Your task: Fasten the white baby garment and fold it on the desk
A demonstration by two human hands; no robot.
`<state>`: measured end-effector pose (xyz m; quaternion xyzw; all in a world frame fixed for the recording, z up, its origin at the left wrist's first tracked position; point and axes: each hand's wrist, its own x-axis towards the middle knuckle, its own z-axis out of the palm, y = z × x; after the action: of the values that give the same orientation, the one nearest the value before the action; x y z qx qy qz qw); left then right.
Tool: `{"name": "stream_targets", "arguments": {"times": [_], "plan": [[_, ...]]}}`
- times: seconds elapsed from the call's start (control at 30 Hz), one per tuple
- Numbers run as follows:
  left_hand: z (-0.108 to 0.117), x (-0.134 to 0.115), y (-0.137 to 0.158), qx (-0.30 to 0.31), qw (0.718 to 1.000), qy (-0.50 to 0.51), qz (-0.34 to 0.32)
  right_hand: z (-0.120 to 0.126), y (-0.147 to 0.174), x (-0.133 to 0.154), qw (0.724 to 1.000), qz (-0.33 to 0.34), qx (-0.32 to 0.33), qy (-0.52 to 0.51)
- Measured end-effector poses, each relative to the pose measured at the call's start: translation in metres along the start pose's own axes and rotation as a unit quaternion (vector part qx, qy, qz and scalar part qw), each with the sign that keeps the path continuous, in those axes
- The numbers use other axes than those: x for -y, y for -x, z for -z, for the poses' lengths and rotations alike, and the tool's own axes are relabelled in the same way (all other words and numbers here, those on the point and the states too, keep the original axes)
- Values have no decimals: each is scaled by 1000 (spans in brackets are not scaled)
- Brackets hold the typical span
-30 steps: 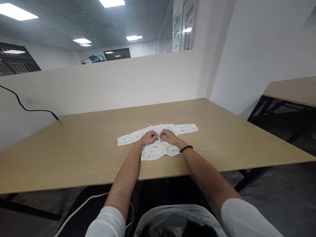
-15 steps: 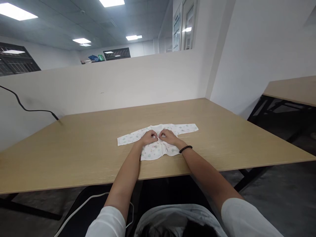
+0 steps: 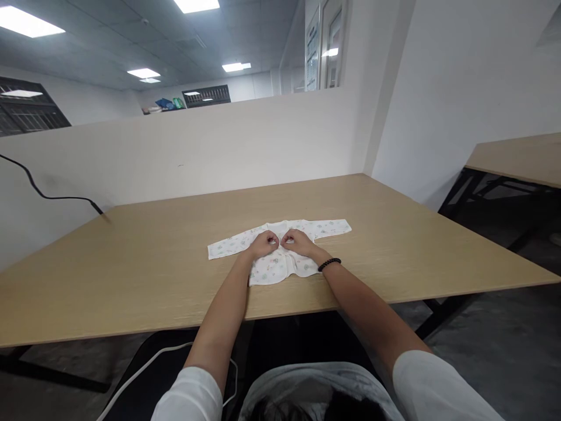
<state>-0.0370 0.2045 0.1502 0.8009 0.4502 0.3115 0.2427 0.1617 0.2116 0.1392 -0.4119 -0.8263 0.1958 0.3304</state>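
Observation:
A small white baby shirt [image 3: 270, 270] with a faint coloured print lies spread on the table, its long sleeves stretched out to both sides. At the middle of its front, my left hand [image 3: 265, 244] pinches the cloth by the front opening. Close beside it, my right hand [image 3: 297, 242] pinches the opposite side of the opening, fingertips almost meeting those of the left. Whatever small fastener may be between the fingers is hidden. A dark beaded bracelet [image 3: 329, 264] circles my right wrist.
The wooden table [image 3: 144, 263] ends at a low white partition [image 3: 228, 146] behind. A black cable [image 3: 65, 197] comes down at the left back corner. Another table [image 3: 521, 158] stands at the right. A white cord [image 3: 144, 368] hangs below the front edge.
Both hands keep the same pinch at the shirt's front, with no visible movement. Only the camera view has shifted very slightly.

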Motion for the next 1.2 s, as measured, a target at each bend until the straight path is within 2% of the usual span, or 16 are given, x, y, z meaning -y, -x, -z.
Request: {"name": "stream_targets", "arguments": {"times": [0.2,0.47,0.77,0.97,1.07,1.13,1.2], "plan": [[2,-3,0,9,1000,3,0,0,0,0,1000,-1,9,-14],[4,-10,-1,29,999,-15,0,1,1,4,999,38,16,22],[2,-11,1,10,1000,-23,14,0,1,8,995,-62,10,78],[3,-11,2,-7,1000,-17,23,5,0,10,998,-27,-10,48],[5,-12,3,-3,1000,-17,19,11,1,17,998,-40,-29,38],[6,-13,4,13,1000,2,8,14,4,23,998,-61,28,19],[9,-15,5,44,999,29,-3,18,6,27,990,-78,120,8]]}}
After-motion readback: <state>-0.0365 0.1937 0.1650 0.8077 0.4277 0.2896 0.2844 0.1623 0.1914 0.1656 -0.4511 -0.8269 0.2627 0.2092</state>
